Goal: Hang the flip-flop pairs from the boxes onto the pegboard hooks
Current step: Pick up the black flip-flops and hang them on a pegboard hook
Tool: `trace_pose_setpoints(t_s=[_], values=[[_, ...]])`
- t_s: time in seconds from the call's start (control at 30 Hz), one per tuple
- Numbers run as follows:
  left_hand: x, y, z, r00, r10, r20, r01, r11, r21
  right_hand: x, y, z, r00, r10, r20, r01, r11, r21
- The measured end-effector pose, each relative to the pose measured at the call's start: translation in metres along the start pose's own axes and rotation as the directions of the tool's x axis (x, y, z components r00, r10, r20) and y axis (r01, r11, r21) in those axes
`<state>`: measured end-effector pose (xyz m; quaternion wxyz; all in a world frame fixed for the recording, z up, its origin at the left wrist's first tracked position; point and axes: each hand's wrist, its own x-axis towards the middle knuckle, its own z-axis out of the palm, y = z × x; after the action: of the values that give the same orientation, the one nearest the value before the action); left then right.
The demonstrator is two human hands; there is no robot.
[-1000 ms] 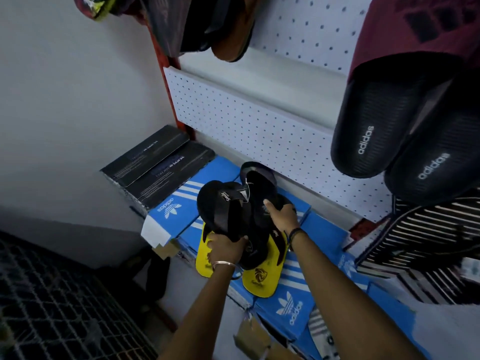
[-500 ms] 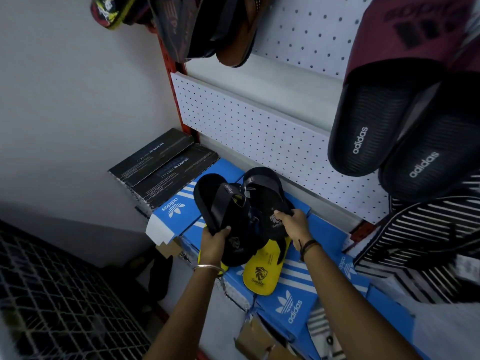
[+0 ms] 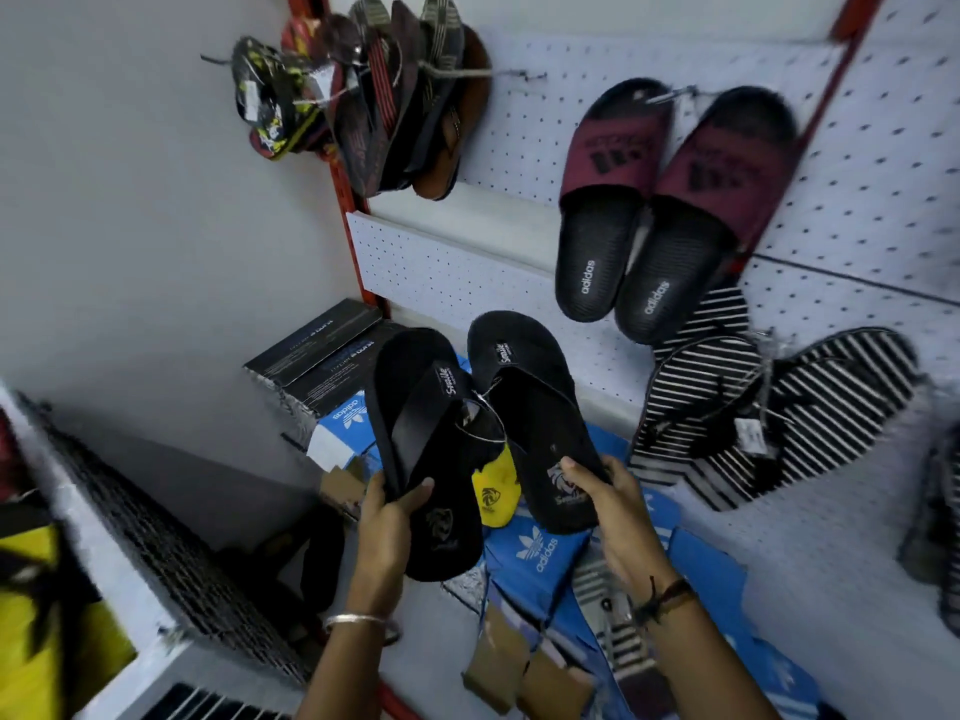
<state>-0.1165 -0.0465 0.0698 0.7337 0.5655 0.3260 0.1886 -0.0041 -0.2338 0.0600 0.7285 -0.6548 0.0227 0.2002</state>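
- A pair of black flip-flops [image 3: 483, 433] is held up in front of the pegboard [image 3: 857, 163], above the blue boxes [image 3: 540, 553], and is not yet hung on any hook.
- The heel of the left-side flip-flop is gripped by the left hand [image 3: 387, 517]; its fingers [image 3: 418, 493] are curled around the sole edge, thumb on top.
- The heel of the other flip-flop is pinched by the right hand [image 3: 608, 504], thumb on the insole near a printed logo.
- The two flip-flops are seen joined near the straps by a thin tie with a tag.
- A yellow flip-flop [image 3: 493, 491] is partly seen behind the pair, lying on the boxes.
- Maroon slides [image 3: 670, 200] and striped flip-flops [image 3: 769, 407] are hung on the pegboard to the right.
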Motion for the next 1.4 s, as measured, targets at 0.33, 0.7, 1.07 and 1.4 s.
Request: trace_pose_setpoints(t_s=[0.33, 0.7, 1.07, 1.4], values=[[-0.130, 0.058, 0.051, 0.911, 0.257, 0.323, -0.255, 0.966, -0.050, -0.149, -0.051, -0.095, 0.956, -0.294, 0.019, 0.287, 0.945, 0.156], [-0.168, 0.093, 0.165, 0.687, 0.451, 0.570, -0.428, 0.885, -0.185, -0.207, -0.113, -0.222, 0.694, -0.621, -0.365, 0.631, 0.768, -0.108], [-0.154, 0.174, 0.261, 0.579, 0.562, 0.590, -0.477, 0.821, -0.314, -0.213, -0.203, -0.297, 0.448, -0.724, -0.524, 0.702, 0.648, -0.295], [-0.154, 0.224, 0.323, 0.537, 0.671, 0.510, -0.535, 0.739, -0.409, -0.165, -0.253, -0.303, 0.435, -0.665, -0.607, 0.801, 0.594, -0.078]])
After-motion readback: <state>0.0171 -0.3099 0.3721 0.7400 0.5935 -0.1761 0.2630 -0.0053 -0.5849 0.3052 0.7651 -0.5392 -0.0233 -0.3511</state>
